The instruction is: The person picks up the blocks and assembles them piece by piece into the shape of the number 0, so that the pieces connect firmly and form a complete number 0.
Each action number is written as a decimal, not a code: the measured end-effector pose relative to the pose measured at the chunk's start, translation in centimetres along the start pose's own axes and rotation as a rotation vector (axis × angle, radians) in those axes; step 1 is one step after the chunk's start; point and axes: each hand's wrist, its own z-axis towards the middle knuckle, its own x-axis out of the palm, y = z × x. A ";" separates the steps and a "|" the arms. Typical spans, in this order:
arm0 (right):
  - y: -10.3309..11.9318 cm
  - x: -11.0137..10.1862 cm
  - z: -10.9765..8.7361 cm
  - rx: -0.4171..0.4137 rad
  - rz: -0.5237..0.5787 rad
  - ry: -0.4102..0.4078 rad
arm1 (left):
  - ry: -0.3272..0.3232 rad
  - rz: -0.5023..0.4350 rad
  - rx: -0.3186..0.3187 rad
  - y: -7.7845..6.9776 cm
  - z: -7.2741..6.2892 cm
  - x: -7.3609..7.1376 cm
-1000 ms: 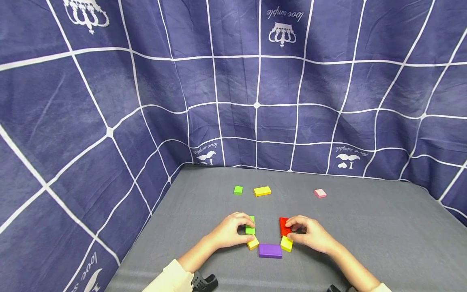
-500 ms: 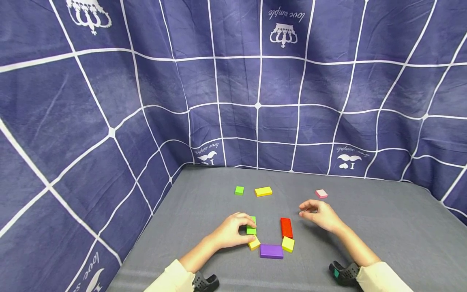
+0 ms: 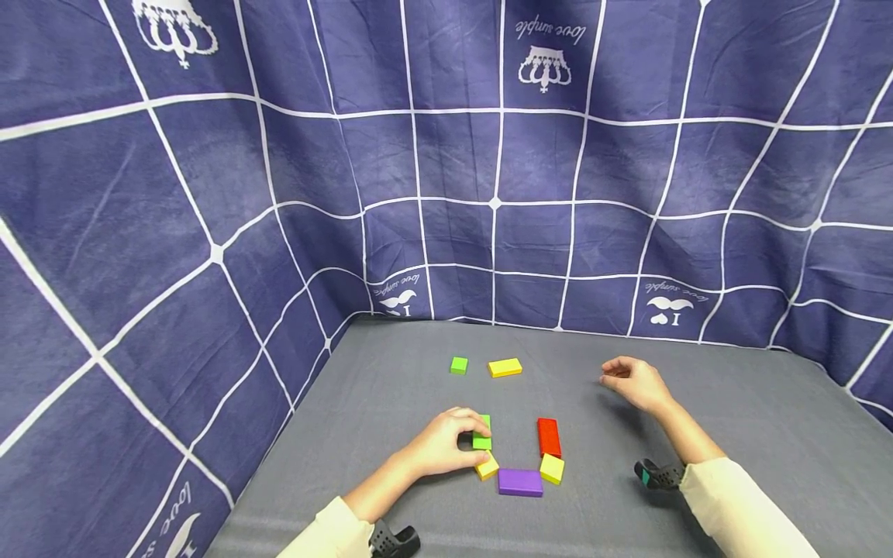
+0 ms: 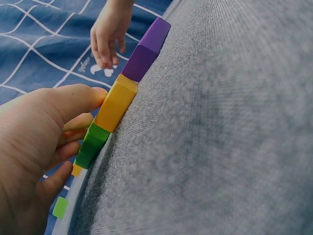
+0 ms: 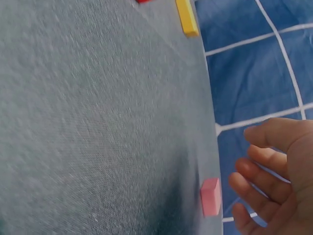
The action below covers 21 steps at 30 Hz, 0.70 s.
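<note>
My left hand (image 3: 449, 442) rests at the left of a block arrangement, thumb touching a yellow-orange block (image 3: 487, 467) and fingers beside a green block (image 3: 482, 442). In the left wrist view those two blocks and a purple block (image 4: 146, 49) stand end to end. My right hand (image 3: 636, 383) hovers at the back right with loosely bent fingers, holding nothing. Beyond it in the right wrist view a pink block (image 5: 211, 197) sits near the table's far edge, apart from the fingers; in the head view the hand hides it.
A red block (image 3: 549, 438) and a light yellow block (image 3: 553, 469) form the arrangement's right side. Farther back lie a small green block (image 3: 458, 365) and a long yellow block (image 3: 505, 367). A blue gridded cloth (image 3: 446, 155) hangs behind the grey table (image 3: 391, 364).
My right hand has left the red and light yellow blocks and moved back and right to the pink block. The left hand has stayed by the green and yellow-orange blocks.
</note>
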 end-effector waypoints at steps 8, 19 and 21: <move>-1.4 -0.3 0.7 0.031 -0.060 -0.065 | 0.004 0.012 -0.015 -0.2 0.0 -0.1; -3.1 -0.1 1.2 0.069 -0.117 -0.116 | 0.007 0.007 -0.015 -0.2 0.0 -0.1; -3.2 0.0 1.3 0.076 -0.121 -0.108 | 0.012 0.007 -0.020 -0.3 -0.1 -0.1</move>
